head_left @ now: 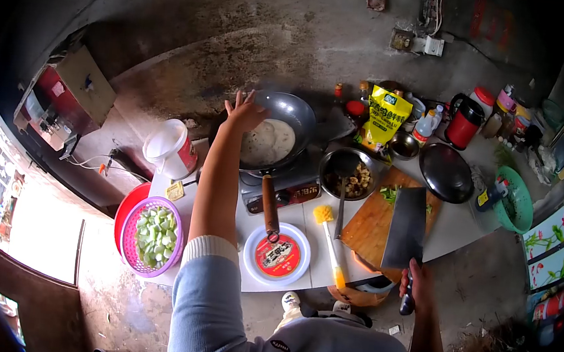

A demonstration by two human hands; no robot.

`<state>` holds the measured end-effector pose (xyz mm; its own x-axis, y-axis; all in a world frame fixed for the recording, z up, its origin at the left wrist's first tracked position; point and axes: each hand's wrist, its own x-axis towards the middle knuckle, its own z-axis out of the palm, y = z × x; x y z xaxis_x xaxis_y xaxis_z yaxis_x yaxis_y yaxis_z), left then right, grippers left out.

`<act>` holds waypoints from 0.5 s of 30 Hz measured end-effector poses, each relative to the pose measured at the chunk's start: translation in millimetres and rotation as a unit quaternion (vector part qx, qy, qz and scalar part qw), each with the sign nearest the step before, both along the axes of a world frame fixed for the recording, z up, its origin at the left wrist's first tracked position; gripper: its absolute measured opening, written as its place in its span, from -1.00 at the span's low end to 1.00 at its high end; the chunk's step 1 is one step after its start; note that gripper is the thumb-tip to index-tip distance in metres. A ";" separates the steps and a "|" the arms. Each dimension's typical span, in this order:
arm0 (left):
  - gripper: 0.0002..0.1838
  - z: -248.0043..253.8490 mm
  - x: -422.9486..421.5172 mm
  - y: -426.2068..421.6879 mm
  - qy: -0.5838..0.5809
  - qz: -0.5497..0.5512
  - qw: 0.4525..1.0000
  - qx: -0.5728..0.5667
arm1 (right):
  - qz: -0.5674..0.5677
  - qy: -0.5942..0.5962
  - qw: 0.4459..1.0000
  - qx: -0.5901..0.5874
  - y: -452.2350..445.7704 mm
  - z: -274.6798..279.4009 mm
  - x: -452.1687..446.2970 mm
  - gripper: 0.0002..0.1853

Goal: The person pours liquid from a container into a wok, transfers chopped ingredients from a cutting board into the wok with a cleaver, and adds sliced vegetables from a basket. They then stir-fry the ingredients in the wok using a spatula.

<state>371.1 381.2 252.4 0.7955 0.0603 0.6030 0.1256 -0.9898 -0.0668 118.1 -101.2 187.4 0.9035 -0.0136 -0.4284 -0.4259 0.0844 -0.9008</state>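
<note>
White table [462,226]: spans mid-frame, packed; little slack, so one sideways bump could shove neighbours into each other.
Wok [301,113]: upper centre, on the cooker [287,195], pale contents inside. Can't tell if the heat is on. If hot, burn risk from rim or spatter.
Wok handle [269,205]: points down-frame toward the person, its end over the round lidded tub [277,260]. A forearm or sleeve snag could swing the wok and slop it.
Cutting board [366,231]: right of centre, lower end at the table's front edge; pressure there could tip or slide it.
Purple colander [128,236]: lower left, heaped with chopped vegetables; an elbow knock could spill it.
Cleaver [404,232]: blade over the board's right side, partly covering cut greens [389,193]; contact unclear. Slipped grip = drop toward the shoes [291,302].
Metal bowl [326,180]: centre right, long utensil handle [340,215] sticking out; easy to catch and flip.
Left hand [246,111]: fingers spread wide, nothing held, over the wok's upper-left side. Touching rim or not: can't tell. Misjudged height could burn it.
Right hand [419,284]: lower right, closed round the cleaver's grip; eyes on the wok could mean a stray edge.
</note>
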 end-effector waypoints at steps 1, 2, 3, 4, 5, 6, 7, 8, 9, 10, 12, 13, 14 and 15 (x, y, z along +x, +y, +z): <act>-0.57 7.5 -4.0 -0.4 0.079 -0.014 0.996 -0.029 | 0.003 0.007 1.000 -0.016 -4.9 -1.5 -1.2 -0.65; -0.57 18.3 -1.7 0.0 0.082 -0.014 0.996 -0.027 | 0.003 0.010 1.000 -0.014 -11.8 -7.9 -1.3 -0.65; -0.57 29.1 6.3 3.1 0.098 -0.008 0.989 -0.110 | 0.040 -0.025 0.994 -0.095 -22.6 -18.0 -1.9 -0.67; -0.57 35.9 9.9 6.6 0.113 0.002 0.975 -0.193 | 0.080 -0.061 0.979 -0.176 -32.9 -29.0 -3.8 -0.68; -0.60 33.9 15.2 16.0 0.058 -0.001 0.974 -0.218 | 0.086 -0.059 0.979 -0.176 -39.7 -47.3 -5.1 -0.68; -0.61 40.1 10.6 21.0 0.031 -0.068 0.953 -0.292 | 0.096 -0.185 0.914 -0.349 -45.3 -69.8 -4.9 -0.72; -0.62 49.6 4.1 20.7 0.004 -0.136 0.922 -0.362 | 0.099 -0.302 0.803 -0.503 -50.0 -81.1 -3.2 -0.75; -0.62 64.9 -12.5 7.1 -0.042 -0.129 0.881 -0.452 | 0.047 -0.318 0.810 -0.490 -40.8 -79.5 -5.7 -0.74; -0.61 76.8 -28.9 -8.4 -0.087 -0.121 0.830 -0.537 | 0.049 -0.317 0.812 -0.487 -46.4 -85.1 -3.9 -0.74; -0.60 64.9 -23.2 8.2 -0.138 -0.199 0.752 -0.613 | 0.107 -0.334 0.778 -0.522 -53.4 -96.0 -0.9 -0.69; -0.53 79.0 -48.8 -4.5 -0.127 -0.265 0.579 -0.761 | 0.169 -0.347 0.741 -0.549 -64.8 -116.4 3.4 -0.63; -0.51 82.0 -56.7 -7.2 -0.129 -0.286 0.463 -0.829 | 0.182 -0.357 0.725 -0.559 -68.2 -125.7 4.7 -0.63; -0.51 81.4 -66.0 -13.8 -0.132 -0.282 0.468 -0.827 | 0.195 -0.370 0.708 -0.569 -70.6 -135.3 8.0 -0.62; -0.50 77.9 -78.3 -22.2 -0.127 -0.336 0.413 -0.837 | 0.209 -0.385 0.689 -0.577 -72.9 -145.2 13.9 -0.62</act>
<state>292.8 359.0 330.4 0.8952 0.3793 0.2341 -0.4234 0.5593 0.7127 132.1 -174.1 42.2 0.8854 0.3865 0.2581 0.4460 -0.8627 -0.2382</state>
